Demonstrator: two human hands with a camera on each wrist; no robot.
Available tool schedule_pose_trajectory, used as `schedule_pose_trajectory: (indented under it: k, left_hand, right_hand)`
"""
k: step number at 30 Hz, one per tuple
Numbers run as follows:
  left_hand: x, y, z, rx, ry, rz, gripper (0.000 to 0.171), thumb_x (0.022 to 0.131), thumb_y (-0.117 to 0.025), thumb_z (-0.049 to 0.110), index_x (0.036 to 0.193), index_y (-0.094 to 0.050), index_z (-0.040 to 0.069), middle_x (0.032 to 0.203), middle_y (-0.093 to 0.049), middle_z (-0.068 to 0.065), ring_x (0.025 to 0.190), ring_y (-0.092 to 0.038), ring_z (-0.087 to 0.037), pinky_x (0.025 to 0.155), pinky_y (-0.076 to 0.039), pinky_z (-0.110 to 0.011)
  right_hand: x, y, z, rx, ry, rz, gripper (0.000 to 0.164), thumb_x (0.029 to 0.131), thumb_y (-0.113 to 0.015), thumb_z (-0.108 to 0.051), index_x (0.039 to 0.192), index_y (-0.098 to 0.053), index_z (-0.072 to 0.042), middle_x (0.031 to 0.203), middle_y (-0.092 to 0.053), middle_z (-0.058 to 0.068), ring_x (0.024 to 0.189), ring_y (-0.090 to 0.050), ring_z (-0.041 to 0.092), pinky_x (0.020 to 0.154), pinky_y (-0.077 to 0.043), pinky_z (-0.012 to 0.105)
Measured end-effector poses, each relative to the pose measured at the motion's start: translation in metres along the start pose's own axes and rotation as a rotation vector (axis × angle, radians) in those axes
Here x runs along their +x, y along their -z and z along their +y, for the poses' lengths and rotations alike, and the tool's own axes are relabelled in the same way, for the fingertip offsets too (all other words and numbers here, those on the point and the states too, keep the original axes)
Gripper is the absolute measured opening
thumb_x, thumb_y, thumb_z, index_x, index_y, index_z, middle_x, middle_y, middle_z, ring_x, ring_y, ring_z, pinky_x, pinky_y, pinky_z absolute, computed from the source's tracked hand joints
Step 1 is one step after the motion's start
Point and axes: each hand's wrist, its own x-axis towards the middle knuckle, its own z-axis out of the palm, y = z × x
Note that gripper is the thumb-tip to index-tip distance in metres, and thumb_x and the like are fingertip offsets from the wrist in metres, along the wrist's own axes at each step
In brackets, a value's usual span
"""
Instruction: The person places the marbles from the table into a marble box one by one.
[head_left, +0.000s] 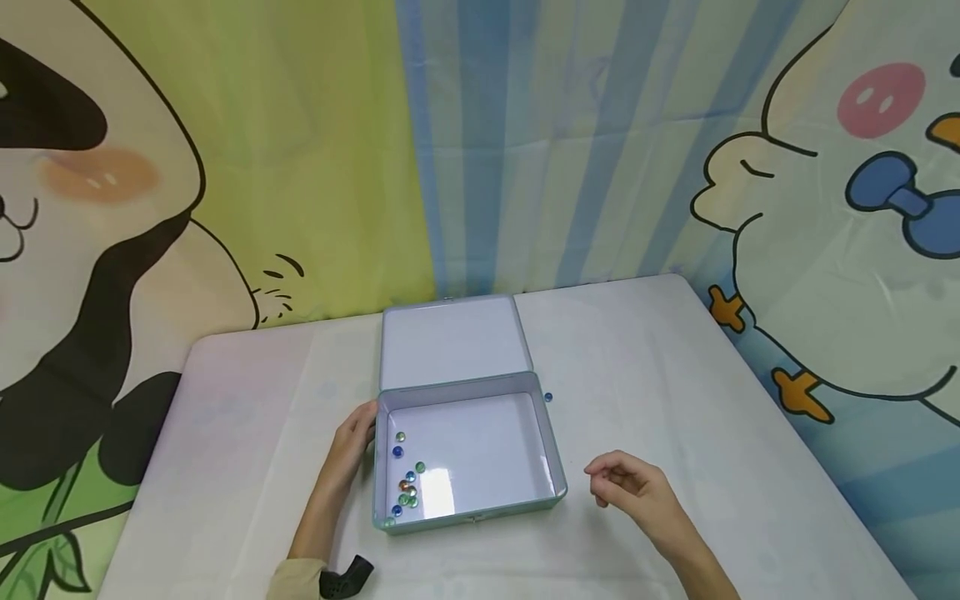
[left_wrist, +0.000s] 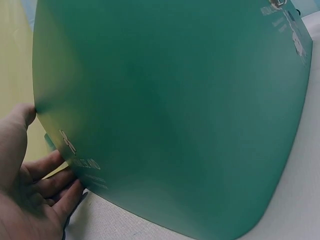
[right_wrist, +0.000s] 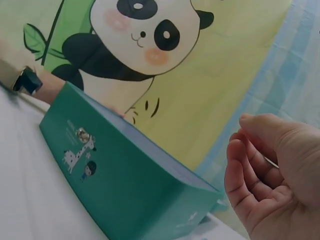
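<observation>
A shallow tin box point(head_left: 471, 386), green outside with a pale interior, stands with its hinged lid point(head_left: 453, 342) laid back behind it. Several glass marbles point(head_left: 412, 492) in green, blue and amber lie inside along its left side. My left hand point(head_left: 354, 442) grips the box's rear left corner. The left wrist view has its thumb at the rim and the fingers reaching round the corner. To the right of the box, my right hand point(head_left: 632, 487) hovers with fingers loosely curled and nothing visible between them. One blue marble point(head_left: 548, 397) lies outside, just beyond the right wall.
A white cloth covers the table point(head_left: 637, 358). Behind it hangs a curtain point(head_left: 345, 167) printed with cartoon animals and stripes. The left wrist wears a black strap point(head_left: 347, 577) below a beige sleeve point(head_left: 295, 579). A metal clasp point(right_wrist: 82, 135) sits on the box's front wall.
</observation>
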Motion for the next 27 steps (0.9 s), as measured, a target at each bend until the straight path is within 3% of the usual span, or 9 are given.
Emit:
schedule_pose_trajectory:
  k: [4,9,13,19,27]
  left_hand:
    - [0.0,0.001,0.0,0.002,0.005,-0.004,0.068,0.096,-0.043,0.061,0.143,-0.045,0.012,0.149,-0.044,-0.014,0.137,-0.044,-0.034,0.122,-0.022,-0.054]
    - [0.001,0.002,0.001,0.007,0.0,0.007,0.069,0.096,-0.043,0.061,0.143,-0.045,0.01,0.149,-0.044,-0.014,0.137,-0.045,-0.035,0.121,-0.024,-0.052]
    - [0.002,0.001,0.0,-0.003,-0.005,0.014,0.069,0.096,-0.043,0.06,0.142,-0.045,0.009,0.149,-0.044,-0.014,0.137,-0.045,-0.034,0.12,-0.028,-0.05]
    - [0.001,0.001,-0.001,0.0,-0.008,0.017,0.067,0.097,-0.043,0.058,0.142,-0.045,0.008,0.148,-0.045,-0.016,0.136,-0.045,-0.035,0.12,-0.028,-0.05]
    - [0.002,0.001,-0.002,0.0,-0.011,0.018,0.065,0.098,-0.044,0.057,0.141,-0.047,0.009,0.147,-0.047,-0.017,0.134,-0.047,-0.036,0.12,-0.028,-0.052]
  right_hand:
    - [0.008,0.002,0.008,-0.071,-0.137,0.043,0.018,0.094,-0.061,-0.008,0.108,-0.061,0.003,0.083,-0.063,-0.007,0.071,-0.061,0.008,0.066,-0.055,0.025]
    - [0.036,0.005,0.029,-0.156,-0.242,0.055,0.032,0.092,-0.066,-0.02,0.112,-0.062,0.004,0.089,-0.065,0.004,0.075,-0.062,0.007,0.069,-0.056,0.022]
    - [0.07,0.009,0.047,-0.313,-0.215,0.073,0.028,0.09,-0.069,-0.019,0.112,-0.065,-0.002,0.091,-0.066,0.01,0.076,-0.061,0.007,0.068,-0.054,0.019]
    - [0.123,0.011,0.07,-0.543,-0.134,0.095,0.022,0.087,-0.071,-0.01,0.108,-0.067,-0.005,0.088,-0.069,0.008,0.075,-0.061,0.01,0.066,-0.052,0.018]
    - [0.145,0.008,0.085,-0.638,-0.09,0.091,0.014,0.086,-0.07,-0.007,0.1,-0.069,-0.004,0.081,-0.066,0.006,0.071,-0.056,0.01,0.064,-0.048,0.019]
